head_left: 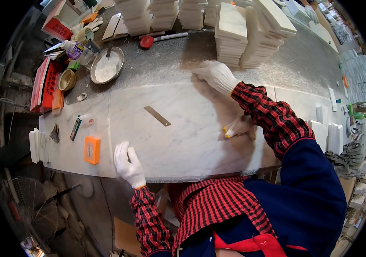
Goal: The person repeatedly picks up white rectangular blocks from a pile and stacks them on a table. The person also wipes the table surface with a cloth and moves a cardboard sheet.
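Note:
My left hand (130, 165), in a white knit glove, rests at the near edge of a pale marble slab (131, 141). Its fingers are stretched out with nothing in them. My right hand (218, 77), gloved too, reaches to the slab's far edge, palm down on the dusty grey bench (165, 64). Its fingers look extended; their undersides are hidden. Between the hands lies a flat steel ruler-like strip (157, 116) with a small hole. Beneath my right forearm is a crumpled white glove (237, 127) with a yellow cuff. An orange box (91, 150) sits left of my left hand.
Tall stacks of marble tiles (231, 38) line the far side. At the far left stand a metal bowl (121, 53) of white powder, a plastic bottle (78, 51) and a red box (46, 85). A red-headed tool (146, 42) lies behind. White stone pieces (334, 139) crowd the right.

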Demonstrator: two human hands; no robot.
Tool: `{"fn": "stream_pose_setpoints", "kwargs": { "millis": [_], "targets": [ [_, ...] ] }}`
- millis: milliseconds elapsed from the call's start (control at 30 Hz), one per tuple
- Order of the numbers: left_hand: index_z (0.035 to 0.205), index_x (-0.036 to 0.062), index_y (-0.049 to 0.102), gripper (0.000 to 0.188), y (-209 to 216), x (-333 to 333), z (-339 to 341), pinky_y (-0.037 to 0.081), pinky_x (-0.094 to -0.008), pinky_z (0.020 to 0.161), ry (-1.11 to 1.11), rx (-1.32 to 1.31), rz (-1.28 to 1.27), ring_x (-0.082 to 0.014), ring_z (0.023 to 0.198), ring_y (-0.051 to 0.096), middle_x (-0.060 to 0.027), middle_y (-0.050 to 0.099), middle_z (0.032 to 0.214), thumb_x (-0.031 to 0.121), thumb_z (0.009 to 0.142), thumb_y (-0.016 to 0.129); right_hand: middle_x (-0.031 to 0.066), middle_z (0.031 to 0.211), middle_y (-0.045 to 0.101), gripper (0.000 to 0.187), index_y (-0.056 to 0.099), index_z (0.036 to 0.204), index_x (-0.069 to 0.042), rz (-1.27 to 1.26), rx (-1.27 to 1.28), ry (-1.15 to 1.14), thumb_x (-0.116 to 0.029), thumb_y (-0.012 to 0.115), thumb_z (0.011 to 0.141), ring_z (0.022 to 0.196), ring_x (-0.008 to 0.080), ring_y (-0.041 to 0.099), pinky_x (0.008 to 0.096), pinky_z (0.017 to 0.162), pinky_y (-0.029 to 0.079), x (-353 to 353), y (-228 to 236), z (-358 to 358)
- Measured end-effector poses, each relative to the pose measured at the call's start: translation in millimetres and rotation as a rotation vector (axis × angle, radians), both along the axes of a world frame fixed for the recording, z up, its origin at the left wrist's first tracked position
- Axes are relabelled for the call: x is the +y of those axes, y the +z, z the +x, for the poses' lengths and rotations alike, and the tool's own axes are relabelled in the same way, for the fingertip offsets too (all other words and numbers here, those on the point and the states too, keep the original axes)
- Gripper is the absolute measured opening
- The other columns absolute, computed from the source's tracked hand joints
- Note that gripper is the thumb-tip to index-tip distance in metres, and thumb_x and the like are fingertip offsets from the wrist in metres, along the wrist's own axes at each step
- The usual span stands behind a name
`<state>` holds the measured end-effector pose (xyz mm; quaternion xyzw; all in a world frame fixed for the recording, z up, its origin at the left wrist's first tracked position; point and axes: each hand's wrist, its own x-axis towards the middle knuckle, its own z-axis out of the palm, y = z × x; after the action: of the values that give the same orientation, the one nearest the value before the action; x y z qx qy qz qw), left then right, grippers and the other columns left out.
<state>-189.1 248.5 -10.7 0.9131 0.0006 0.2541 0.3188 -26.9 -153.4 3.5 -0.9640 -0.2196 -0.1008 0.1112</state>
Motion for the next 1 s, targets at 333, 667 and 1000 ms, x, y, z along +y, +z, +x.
{"fn": "stream_pose_setpoints", "kwargs": {
  "millis": [333, 667, 1000],
  "targets": [
    [0.109, -0.0005, 0.074, 0.017, -1.4, 0.0, -2.2, 0.051, -0.0421, 0.101, 0.005, 0.005, 0.009, -0.0319, 0.110, 0.067, -0.0155, 0.073, 0.114, 0.004, 0.093, 0.068, 0.0114, 0.101, 0.066, 0.024, 0.068, 0.111, -0.011, -0.169, 0.004, 0.048, -0.009, 0.058, 0.089, 0.096, 0.0320, 0.068, 0.0401, 0.073, 0.059, -0.2, 2.0, 2.3],
    [0.107, 0.0018, 0.074, 0.016, -1.4, 2.1, 0.5, 0.051, -0.0445, 0.100, 0.006, -0.017, 0.012, -0.0333, 0.110, 0.067, -0.0141, 0.073, 0.111, 0.007, 0.092, 0.069, 0.0130, 0.095, 0.066, 0.018, 0.066, 0.102, -0.006, -0.401, -0.039, -0.052, -0.009, 0.062, 0.085, 0.091, 0.0296, 0.070, 0.0404, 0.063, 0.059, 15.8, 5.8, -0.3],
    [0.105, 0.0021, 0.074, 0.015, -3.6, 6.6, -6.7, 0.052, -0.0439, 0.099, 0.015, -0.054, 0.004, -0.0332, 0.108, 0.068, -0.0138, 0.074, 0.110, 0.005, 0.091, 0.069, 0.0125, 0.092, 0.077, 0.023, 0.077, 0.108, -0.006, 0.805, 0.656, -0.558, -0.023, 0.065, 0.099, 0.083, 0.0245, 0.072, 0.0373, 0.079, 0.056, 6.5, 17.9, 24.8]
  ]
}}
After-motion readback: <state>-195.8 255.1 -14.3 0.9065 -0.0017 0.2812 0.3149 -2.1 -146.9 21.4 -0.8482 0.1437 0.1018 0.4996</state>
